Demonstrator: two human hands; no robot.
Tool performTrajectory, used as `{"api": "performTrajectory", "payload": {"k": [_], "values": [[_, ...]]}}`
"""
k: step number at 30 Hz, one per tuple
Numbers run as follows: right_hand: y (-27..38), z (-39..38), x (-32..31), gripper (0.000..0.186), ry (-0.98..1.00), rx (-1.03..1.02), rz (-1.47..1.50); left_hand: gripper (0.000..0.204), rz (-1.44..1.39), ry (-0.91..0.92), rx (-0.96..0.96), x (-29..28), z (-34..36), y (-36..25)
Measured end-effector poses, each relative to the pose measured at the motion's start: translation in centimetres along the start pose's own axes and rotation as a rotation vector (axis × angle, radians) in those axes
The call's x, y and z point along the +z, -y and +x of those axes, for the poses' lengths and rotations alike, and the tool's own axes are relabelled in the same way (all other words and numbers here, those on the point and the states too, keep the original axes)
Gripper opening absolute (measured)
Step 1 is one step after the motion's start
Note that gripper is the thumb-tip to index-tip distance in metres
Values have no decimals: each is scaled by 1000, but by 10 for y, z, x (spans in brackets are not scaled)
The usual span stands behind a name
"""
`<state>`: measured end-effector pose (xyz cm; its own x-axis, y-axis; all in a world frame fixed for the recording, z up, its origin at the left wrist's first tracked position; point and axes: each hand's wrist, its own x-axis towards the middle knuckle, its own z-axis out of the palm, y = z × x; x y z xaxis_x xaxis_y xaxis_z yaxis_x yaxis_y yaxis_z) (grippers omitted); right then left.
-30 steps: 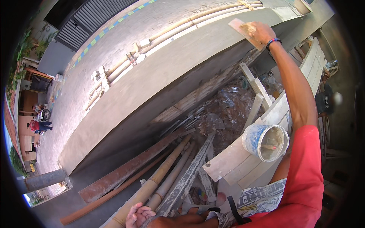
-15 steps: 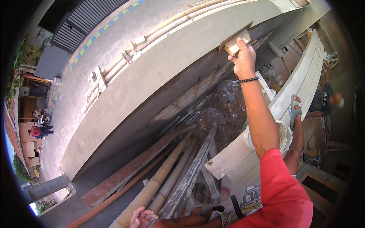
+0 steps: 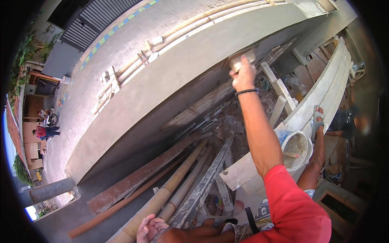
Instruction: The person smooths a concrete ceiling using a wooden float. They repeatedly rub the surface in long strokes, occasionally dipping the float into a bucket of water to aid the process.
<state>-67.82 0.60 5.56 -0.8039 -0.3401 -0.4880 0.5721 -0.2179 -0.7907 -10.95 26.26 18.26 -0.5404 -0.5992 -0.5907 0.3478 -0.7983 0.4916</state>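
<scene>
My right hand (image 3: 245, 76), a dark bead bracelet at its wrist, is closed around the pale block handle of a plastering float (image 3: 242, 59). The float is blurred by motion; it is by the inner face of the grey plastered wall (image 3: 162, 93), just below its top edge. Whether it touches the plaster I cannot tell. Low in the view is my left hand (image 3: 151, 227), palm up with loosely curled fingers apart and nothing in them. Nearby lie bamboo poles (image 3: 165, 190). Beside my right forearm stands a white bucket (image 3: 298, 150) with greyish material inside.
Pale planks (image 3: 320, 95) form a platform on the right, where my sandalled foot (image 3: 318, 117) rests. A co-worker in a dark shirt (image 3: 346, 121) is beyond it. Wooden beams (image 3: 137, 178) and debris (image 3: 233, 125) fill the gap below. Beyond the wall lies a paved street (image 3: 77, 109) with people.
My right hand has moved left and slightly down along the wall with the float. The bucket is now less covered by my arm. My left hand has hardly moved.
</scene>
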Motion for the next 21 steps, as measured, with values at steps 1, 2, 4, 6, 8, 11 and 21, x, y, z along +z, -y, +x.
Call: {"api": "performTrajectory", "payload": {"k": [1, 2, 4, 6, 8, 11, 21], "values": [[-30, 7, -13, 37, 6, 180, -37, 68, 12, -14, -23, 0, 0, -2], [-56, -12, -14, 34, -19, 275, -121, 69, 20, -43, -40, 1, -4, -2], [-76, -32, -28, 33, -20, 363, -9, 59, 64, -12, -26, 4, 1, -7], [-53, -42, -27, 30, 61, 73, 48, 55, 96, -16, -28, 9, 2, -12], [-19, -54, -14, 31, 159, -164, 50, 56, 117, -20, -60, 9, 6, -14], [-33, -79, 18, 42, 118, -162, -46, 56, 121, -27, -60, 20, 8, -15], [-68, -116, -2, 33, 193, -72, 58, 57, 136, -90, -41, 28, 8, -11]]}}
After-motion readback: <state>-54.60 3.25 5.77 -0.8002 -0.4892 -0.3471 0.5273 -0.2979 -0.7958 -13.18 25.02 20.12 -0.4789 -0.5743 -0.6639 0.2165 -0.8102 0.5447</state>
